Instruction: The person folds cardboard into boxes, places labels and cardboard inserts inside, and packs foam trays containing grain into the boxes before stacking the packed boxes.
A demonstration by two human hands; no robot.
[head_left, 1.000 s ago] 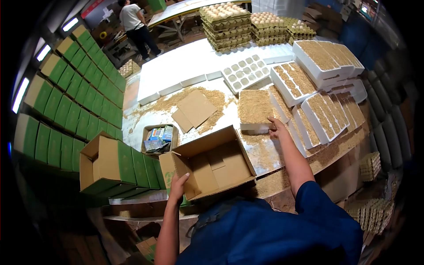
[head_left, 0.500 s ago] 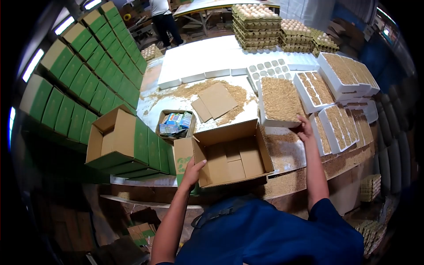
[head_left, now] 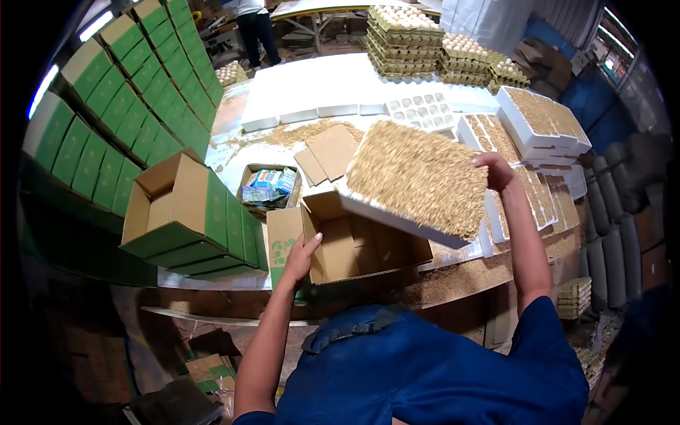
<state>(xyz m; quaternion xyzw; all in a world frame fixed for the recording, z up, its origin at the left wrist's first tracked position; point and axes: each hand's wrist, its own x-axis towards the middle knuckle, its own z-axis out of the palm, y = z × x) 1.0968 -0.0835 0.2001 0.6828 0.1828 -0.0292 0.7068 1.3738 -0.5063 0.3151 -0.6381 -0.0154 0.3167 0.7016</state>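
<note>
My left hand (head_left: 303, 256) grips the left wall of an open cardboard box (head_left: 333, 258), thumb over its edge. The box's inside is bare cardboard where it shows. My right hand (head_left: 498, 170) holds a white foam tray (head_left: 418, 225) by its right end. Loose husks (head_left: 418, 170) cover the tray's top, and anything beneath them is hidden. Tilted and smeared by motion, the tray hangs over the back right part of the box. Left of the box stands a small carton (head_left: 269, 188) with blue printed packets in it.
Green boxes (head_left: 120, 106) are stacked at left, with an open box (head_left: 170, 198) in front. Filled foam trays (head_left: 545, 124) stand at right. Egg trays (head_left: 404, 42) with eggs rise at the back, near an unfilled white tray (head_left: 421, 112). Flat cardboard pieces (head_left: 329, 152) lie mid-table. A person (head_left: 256, 32) stands beyond.
My right hand has lifted the husk-covered foam tray off the table and brought it left, over the cardboard box. My left hand keeps its hold on the box wall.
</note>
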